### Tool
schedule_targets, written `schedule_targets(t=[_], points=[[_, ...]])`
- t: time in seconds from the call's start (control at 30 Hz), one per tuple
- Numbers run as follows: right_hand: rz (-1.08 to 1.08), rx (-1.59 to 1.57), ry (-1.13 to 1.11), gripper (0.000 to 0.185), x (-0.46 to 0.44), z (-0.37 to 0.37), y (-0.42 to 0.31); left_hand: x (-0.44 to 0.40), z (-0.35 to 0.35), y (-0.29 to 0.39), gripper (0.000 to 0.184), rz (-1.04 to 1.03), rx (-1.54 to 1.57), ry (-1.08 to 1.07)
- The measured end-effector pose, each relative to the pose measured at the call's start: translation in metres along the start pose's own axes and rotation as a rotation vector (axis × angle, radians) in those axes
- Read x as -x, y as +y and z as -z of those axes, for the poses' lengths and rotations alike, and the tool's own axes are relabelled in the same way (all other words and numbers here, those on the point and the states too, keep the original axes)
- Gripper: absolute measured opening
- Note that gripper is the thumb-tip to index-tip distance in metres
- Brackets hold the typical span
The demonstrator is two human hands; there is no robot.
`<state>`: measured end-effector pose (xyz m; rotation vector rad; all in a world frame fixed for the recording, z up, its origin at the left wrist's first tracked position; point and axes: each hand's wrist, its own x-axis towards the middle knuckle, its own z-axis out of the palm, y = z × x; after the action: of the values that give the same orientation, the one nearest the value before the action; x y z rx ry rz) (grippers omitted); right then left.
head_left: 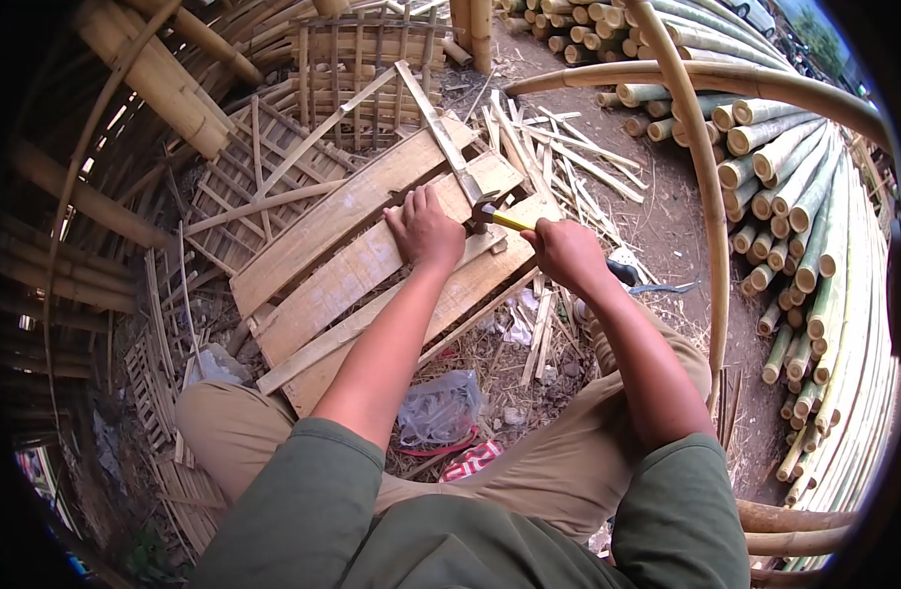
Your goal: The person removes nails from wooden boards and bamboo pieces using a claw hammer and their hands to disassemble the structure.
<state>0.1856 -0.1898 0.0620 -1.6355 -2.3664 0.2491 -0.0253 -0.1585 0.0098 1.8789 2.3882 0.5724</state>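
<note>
A low bench of wooden planks [323,294] lies slanted in front of me. My right hand [570,253] is wrapped round the yellow handle of a hammer [509,221], whose dark head rests over the ends of bamboo strips on the planks. Just left of the hammer head, my left hand [428,228] presses on the planks near where two strips come together; its fingers are partly spread, and whatever lies under the palm is hidden. One flat bamboo strip [433,123] runs from there up and away, meeting another strip [323,128] at a corner.
Stacked bamboo poles [804,196] fill the right side behind a curved bamboo rail [701,147]. Split strips [593,152] lie on the ground beyond the bench. A clear plastic bag [441,407] sits between my legs. Woven bamboo panels [264,177] stand at the left and back.
</note>
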Motion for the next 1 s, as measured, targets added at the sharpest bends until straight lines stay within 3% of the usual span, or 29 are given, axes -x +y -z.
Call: schedule_targets(t=[0.53,0.7,1.0], points=[[0.040,0.018,0.001,0.039,0.001,0.002,0.003,-0.001,-0.004,-0.002,0.059,0.011,0.009,0.002],[0.049,0.018,0.011,0.038,0.002,0.002,0.005,-0.002,-0.018,-0.006,0.053,-0.028,0.015,0.144],[0.021,0.018,-0.032,0.039,0.001,0.005,0.006,-0.002,-0.014,-0.006,0.054,-0.016,0.006,0.087]])
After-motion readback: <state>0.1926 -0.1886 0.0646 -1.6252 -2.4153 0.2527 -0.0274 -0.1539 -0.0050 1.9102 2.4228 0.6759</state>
